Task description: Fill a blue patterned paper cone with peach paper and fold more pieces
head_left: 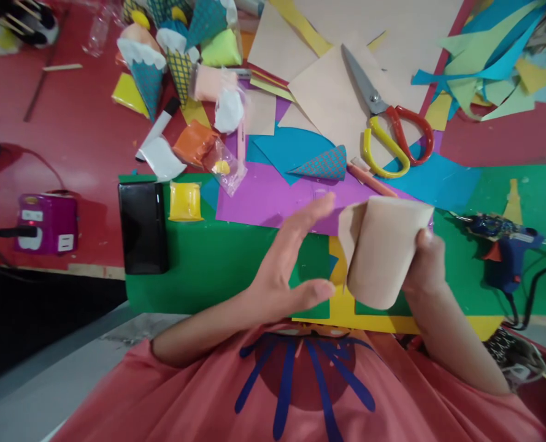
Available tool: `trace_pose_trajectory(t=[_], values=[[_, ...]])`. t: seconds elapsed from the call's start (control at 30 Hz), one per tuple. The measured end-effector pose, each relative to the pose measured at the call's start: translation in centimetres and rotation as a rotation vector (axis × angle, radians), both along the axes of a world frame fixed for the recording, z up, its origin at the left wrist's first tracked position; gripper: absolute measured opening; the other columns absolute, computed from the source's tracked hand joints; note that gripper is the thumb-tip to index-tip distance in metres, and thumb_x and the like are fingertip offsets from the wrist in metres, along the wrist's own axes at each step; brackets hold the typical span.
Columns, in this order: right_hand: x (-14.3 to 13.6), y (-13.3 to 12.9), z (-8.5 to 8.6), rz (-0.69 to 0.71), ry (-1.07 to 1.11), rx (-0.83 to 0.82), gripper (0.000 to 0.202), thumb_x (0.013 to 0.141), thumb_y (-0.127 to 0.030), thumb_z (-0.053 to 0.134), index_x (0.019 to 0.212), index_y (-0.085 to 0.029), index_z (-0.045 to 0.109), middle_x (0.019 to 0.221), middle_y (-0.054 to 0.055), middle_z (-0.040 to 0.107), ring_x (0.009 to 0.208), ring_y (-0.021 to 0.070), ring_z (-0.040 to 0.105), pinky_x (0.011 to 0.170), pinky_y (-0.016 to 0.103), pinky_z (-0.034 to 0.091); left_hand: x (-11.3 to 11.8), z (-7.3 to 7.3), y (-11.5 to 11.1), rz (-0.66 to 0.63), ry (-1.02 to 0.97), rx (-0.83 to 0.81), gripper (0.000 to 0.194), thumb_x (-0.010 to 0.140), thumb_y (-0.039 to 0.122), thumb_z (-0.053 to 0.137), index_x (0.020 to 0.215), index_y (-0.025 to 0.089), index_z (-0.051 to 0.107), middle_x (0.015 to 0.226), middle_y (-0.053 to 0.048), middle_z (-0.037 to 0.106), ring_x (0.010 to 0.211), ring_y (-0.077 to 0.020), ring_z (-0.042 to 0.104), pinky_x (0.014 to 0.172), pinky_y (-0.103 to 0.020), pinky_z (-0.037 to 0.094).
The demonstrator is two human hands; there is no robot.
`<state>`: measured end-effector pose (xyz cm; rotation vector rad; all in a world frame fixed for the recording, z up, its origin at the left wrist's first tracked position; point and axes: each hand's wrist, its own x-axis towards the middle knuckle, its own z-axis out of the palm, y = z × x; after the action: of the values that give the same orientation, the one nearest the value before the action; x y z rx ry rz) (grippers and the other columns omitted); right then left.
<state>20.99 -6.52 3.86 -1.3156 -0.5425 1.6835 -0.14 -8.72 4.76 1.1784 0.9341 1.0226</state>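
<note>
My right hand point(426, 263) grips a curled sheet of beige paper point(386, 252) by its right side, above the front of the table. The sheet is bent into a wide tube, and its loose edge stands out on the left. Just left of it, my left hand point(296, 264) is open, thumb and fingers apart, not touching the paper. Beyond the tube lies a small blue paper cone point(324, 164) with a red grid pattern. A pink pen point(369, 178) lies beside it, partly under the scissors point(378, 110), which have one red and one yellow handle.
At right lies a blue glue gun point(507, 252) with its cord. A black phone-like slab point(143, 227) and a yellow packet point(185, 201) sit at left, near a purple power socket box point(46, 222). Paper ice-cream cones point(146, 73) and coloured scraps point(494, 55) lie farther back.
</note>
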Motion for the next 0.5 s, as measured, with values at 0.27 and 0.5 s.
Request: trace_pose_trajectory(t=[0.27, 0.5], values=[[-2.0, -2.1, -1.9, -0.044, -0.006, -0.021, 0.057, 0.052, -0.058, 0.082, 0.096, -0.024, 0.069, 0.082, 0.001, 0.075, 0.070, 0.0199, 0.070, 0.064, 0.033, 0.060, 2.0, -3.1, 1.2, 0.011, -0.032, -0.410, 0.040, 0.077, 0.050, 0.072, 0.104, 0.022, 0.064, 0.101, -0.003, 0.070, 0.094, -0.0180, 0.065, 0.083, -0.030, 0.052], [-2.1, -1.7, -1.8, -0.110, 0.064, -0.162, 0.053, 0.061, -0.073, 0.064, 0.083, -0.025, 0.070, 0.071, 0.002, 0.074, 0.072, 0.0244, 0.071, 0.070, 0.042, 0.060, -0.1, -3.4, 1.7, 0.301, 0.192, -0.256, 0.026, 0.086, 0.048, 0.061, 0.083, 0.022, 0.061, 0.073, 0.002, 0.061, 0.070, -0.0117, 0.057, 0.065, -0.024, 0.046]])
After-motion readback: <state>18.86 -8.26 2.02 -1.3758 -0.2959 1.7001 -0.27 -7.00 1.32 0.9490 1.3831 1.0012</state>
